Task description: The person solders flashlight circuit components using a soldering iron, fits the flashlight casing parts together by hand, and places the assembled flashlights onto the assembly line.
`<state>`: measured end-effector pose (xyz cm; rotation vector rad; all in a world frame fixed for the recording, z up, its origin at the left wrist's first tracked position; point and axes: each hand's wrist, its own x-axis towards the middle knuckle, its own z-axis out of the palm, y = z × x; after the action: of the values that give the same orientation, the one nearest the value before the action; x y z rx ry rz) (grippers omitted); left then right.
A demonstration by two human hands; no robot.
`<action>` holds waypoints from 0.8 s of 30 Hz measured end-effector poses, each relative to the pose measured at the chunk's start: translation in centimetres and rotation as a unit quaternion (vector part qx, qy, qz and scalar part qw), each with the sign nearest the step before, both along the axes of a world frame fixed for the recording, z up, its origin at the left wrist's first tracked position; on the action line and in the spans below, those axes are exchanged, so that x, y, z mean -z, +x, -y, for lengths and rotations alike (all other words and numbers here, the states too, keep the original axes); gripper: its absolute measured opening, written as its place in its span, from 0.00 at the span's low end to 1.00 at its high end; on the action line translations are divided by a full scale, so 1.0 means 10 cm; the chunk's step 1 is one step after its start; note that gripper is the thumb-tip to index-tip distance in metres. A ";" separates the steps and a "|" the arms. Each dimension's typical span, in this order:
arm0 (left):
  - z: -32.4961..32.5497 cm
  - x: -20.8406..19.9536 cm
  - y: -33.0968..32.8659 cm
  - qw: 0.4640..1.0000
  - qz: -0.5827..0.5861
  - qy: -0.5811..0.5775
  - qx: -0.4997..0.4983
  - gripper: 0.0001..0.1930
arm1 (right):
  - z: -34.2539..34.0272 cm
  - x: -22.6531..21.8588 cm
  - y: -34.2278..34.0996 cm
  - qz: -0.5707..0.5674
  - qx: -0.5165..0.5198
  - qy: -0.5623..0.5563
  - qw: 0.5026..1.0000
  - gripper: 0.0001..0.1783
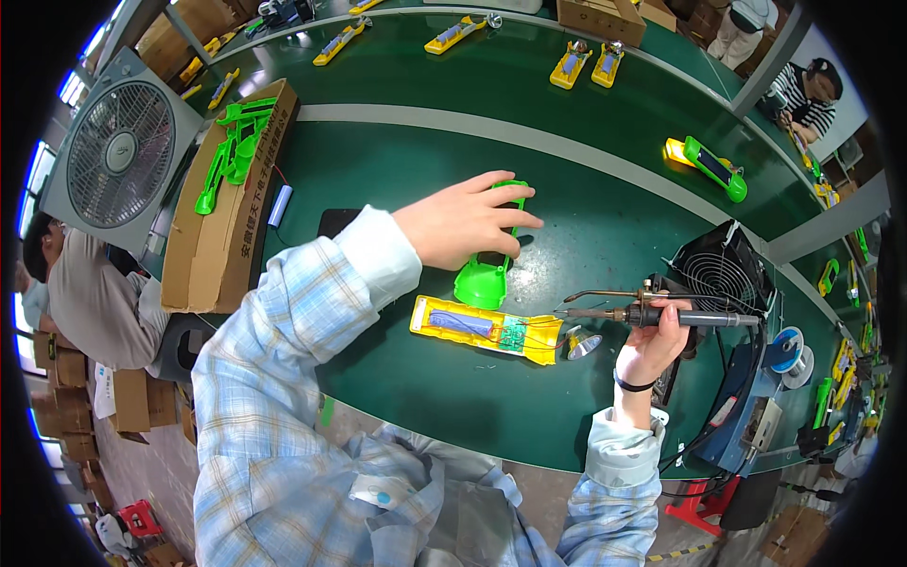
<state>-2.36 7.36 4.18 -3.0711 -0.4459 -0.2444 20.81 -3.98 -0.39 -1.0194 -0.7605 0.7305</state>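
Note:
My left hand (463,224) lies across a green plastic casing half (483,284) with a dark panel, its fingers spread and reaching past the casing's right edge. The underside of that hand is hidden. In my right hand (652,348) is a soldering iron (694,317) with a thin metal tube along it, its tip pointing left. Just below the tip lies a yellow casing half (541,353) holding a blue cylindrical battery (461,323) and a small green circuit board (512,334). Beside its right end sits a round silver lamp reflector (583,343), with wires near it.
A cardboard box (196,262) of green casings stands left, beside a loose blue battery (280,206) and a grey fan (120,151). Right are a black fan (723,268), a solder spool (792,357) and a blue soldering station (742,420). Yellow casings (571,66) line the far belt. Other people sit nearby.

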 end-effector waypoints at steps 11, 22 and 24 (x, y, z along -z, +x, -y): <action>0.17 -0.04 -0.09 0.983 -0.042 -0.020 -0.179 0.24 | 0.01 -0.03 0.01 -0.008 0.017 0.043 0.999 0.11; 0.63 0.09 0.02 0.946 0.199 -0.195 -0.164 0.10 | -0.02 0.02 -0.03 0.029 0.017 0.015 0.999 0.13; 0.68 0.16 0.12 0.939 0.174 -0.247 -0.162 0.09 | -0.05 0.05 -0.01 0.027 0.000 0.030 0.999 0.13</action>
<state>-1.19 0.60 2.58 -3.3443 -1.1821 -0.7789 20.66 -3.50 -0.86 -0.9879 -0.8232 0.6781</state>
